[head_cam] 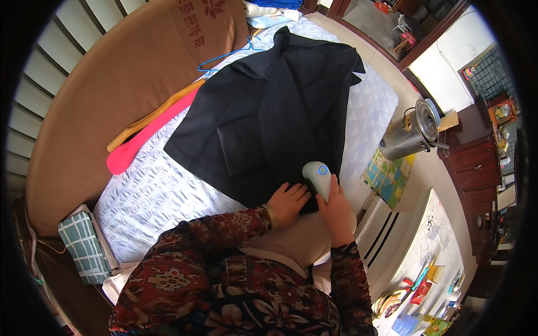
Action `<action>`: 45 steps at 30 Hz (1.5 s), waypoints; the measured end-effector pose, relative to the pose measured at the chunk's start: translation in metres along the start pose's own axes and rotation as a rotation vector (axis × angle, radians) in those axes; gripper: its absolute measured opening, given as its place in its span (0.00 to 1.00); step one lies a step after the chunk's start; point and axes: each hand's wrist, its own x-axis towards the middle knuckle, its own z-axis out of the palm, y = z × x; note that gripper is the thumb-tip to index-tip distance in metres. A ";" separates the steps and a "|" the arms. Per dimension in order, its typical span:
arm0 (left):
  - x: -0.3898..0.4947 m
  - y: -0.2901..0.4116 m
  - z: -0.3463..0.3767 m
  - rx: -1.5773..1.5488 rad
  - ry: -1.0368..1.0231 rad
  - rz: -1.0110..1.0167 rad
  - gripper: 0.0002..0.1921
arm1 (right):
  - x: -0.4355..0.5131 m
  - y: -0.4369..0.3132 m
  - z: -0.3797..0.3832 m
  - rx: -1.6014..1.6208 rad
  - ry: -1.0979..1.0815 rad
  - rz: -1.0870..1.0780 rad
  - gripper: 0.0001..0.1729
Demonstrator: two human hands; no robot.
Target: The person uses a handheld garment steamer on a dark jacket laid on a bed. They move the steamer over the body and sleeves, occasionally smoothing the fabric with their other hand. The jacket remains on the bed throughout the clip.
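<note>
A black jacket or coat [269, 113] lies spread out over a light blue quilted cover [168, 206], with its collar at the far end. My left hand [288, 203] rests flat on the garment's near edge, fingers apart, holding nothing. Beside it on the right, my right hand [336, 212] is closed around the handle of a pale green handheld device [318, 176], likely a lint remover, whose round button is lit blue. The device's head is over the garment near its lower right edge; its working face is hidden, so contact cannot be told.
A blue hanger [227, 59], a wooden stick [155, 113] and a pink long-handled object [147, 138] lie left of the garment. Folded checkered cloth [84, 248] is at the left. A metal pot [399, 134] stands at the right, near a table [437, 227] holding a plate and several small items.
</note>
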 end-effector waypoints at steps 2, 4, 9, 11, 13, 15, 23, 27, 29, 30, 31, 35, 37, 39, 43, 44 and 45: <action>0.002 -0.003 0.002 0.041 0.036 0.023 0.34 | 0.000 0.005 0.004 -0.018 0.064 -0.025 0.40; 0.000 -0.007 0.008 0.078 0.074 0.048 0.33 | 0.002 0.010 0.010 -0.040 0.124 -0.020 0.39; -0.003 -0.023 0.022 0.069 0.164 0.090 0.29 | 0.019 0.021 0.017 -0.071 0.224 0.004 0.39; -0.006 -0.024 0.021 0.050 0.178 0.085 0.28 | 0.013 0.021 0.016 -0.091 0.179 -0.015 0.40; -0.006 -0.025 0.020 0.035 0.189 0.087 0.27 | 0.004 0.017 0.014 -0.117 0.130 -0.036 0.41; -0.006 -0.025 0.021 0.027 0.196 0.097 0.27 | -0.011 0.011 0.014 -0.145 0.077 -0.059 0.43; -0.002 -0.033 0.018 -0.068 0.238 0.149 0.25 | 0.016 0.026 0.032 -0.133 0.267 -0.082 0.43; 0.005 -0.038 0.012 -0.174 0.221 0.126 0.30 | 0.031 0.025 0.033 -0.098 0.228 -0.122 0.43; 0.010 -0.036 0.009 -0.175 0.182 0.094 0.32 | 0.037 0.025 0.038 -0.064 0.226 -0.144 0.43; 0.012 -0.035 0.008 -0.176 0.161 0.073 0.33 | 0.041 0.024 0.043 -0.036 0.231 -0.150 0.43; 0.013 -0.036 0.008 -0.165 0.150 0.073 0.34 | 0.044 0.024 0.045 -0.009 0.237 -0.155 0.43; 0.017 -0.037 0.009 -0.111 0.111 0.072 0.35 | 0.060 0.015 0.043 -0.042 0.254 -0.194 0.43; 0.018 -0.037 0.010 -0.092 0.096 0.080 0.35 | 0.071 0.011 0.041 -0.069 0.250 -0.194 0.44; 0.017 -0.039 0.010 -0.087 0.080 0.097 0.35 | 0.085 0.013 0.043 -0.074 0.274 -0.215 0.44; 0.016 -0.047 0.022 -0.055 0.127 0.124 0.35 | 0.110 0.011 0.041 -0.046 0.281 -0.263 0.43; 0.016 -0.048 0.025 -0.054 0.136 0.125 0.35 | 0.115 0.011 0.042 -0.040 0.281 -0.273 0.43; 0.016 -0.048 0.027 -0.052 0.145 0.126 0.35 | 0.120 0.010 0.042 -0.034 0.282 -0.283 0.43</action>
